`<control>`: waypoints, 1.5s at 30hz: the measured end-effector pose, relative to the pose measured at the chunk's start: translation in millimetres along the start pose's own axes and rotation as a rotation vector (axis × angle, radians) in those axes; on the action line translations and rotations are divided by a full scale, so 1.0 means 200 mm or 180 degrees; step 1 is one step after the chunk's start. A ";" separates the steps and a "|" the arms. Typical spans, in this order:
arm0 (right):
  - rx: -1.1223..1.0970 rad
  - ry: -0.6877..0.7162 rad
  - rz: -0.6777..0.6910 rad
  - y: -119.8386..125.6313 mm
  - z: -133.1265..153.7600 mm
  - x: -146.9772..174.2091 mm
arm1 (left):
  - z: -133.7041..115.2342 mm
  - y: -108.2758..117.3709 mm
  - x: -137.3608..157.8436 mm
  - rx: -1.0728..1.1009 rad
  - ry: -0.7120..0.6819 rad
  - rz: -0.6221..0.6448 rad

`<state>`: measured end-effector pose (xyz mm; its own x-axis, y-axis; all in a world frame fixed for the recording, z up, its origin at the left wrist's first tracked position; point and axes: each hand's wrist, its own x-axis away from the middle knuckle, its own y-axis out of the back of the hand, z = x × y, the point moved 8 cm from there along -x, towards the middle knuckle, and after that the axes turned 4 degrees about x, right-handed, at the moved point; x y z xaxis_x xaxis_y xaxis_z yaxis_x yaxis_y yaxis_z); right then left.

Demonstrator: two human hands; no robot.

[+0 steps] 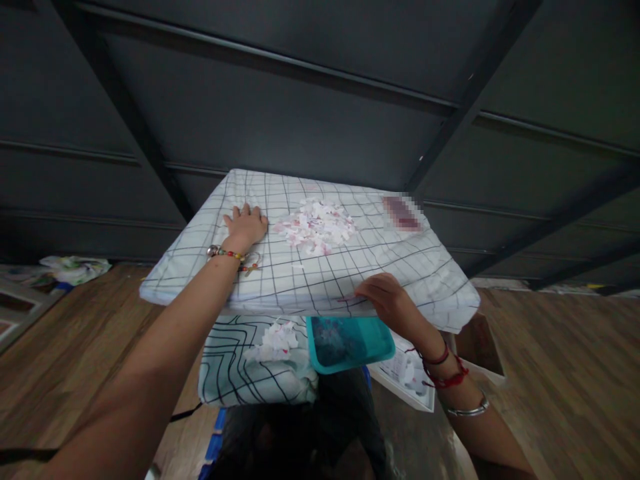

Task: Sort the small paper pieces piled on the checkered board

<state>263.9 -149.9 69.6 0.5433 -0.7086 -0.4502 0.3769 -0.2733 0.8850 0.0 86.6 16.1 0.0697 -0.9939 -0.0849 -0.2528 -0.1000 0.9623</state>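
Note:
My left hand point(246, 227) lies flat with fingers spread on a white cloth with a dark grid point(265, 273) that covers a small table. To its right is a heap of small white paper-like scraps point(320, 227), some tinged pink. At the near edge of the table, my right hand point(384, 293) is closed, fingers pinched around a thin reddish stick-like thing point(350, 298) that points left. Its exact kind is too small to make out. Just below that edge sits a teal plastic tray point(387, 343), partly hidden by the table.
More white scraps point(280, 339) lie on a folded patterned cloth point(230, 373) below the table. A white box point(423, 400) with papers stands right of the tray, and a brown open box point(480, 343) farther right. A blurred reddish item point(401, 213) lies at the back right. Dark panels point(280, 100) rise behind.

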 end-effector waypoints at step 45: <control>0.0641 -0.0466 0.0222 -0.24 -0.19 -0.45 | 0.01 -0.02 -0.01 0.0049 0.0007 -0.0012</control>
<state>225.1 -48.0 62.8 0.4428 -0.8129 -0.3782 0.1772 -0.3342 0.9257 -1.7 88.6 12.2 0.0729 -0.9934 -0.0881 -0.2673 -0.1046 0.9579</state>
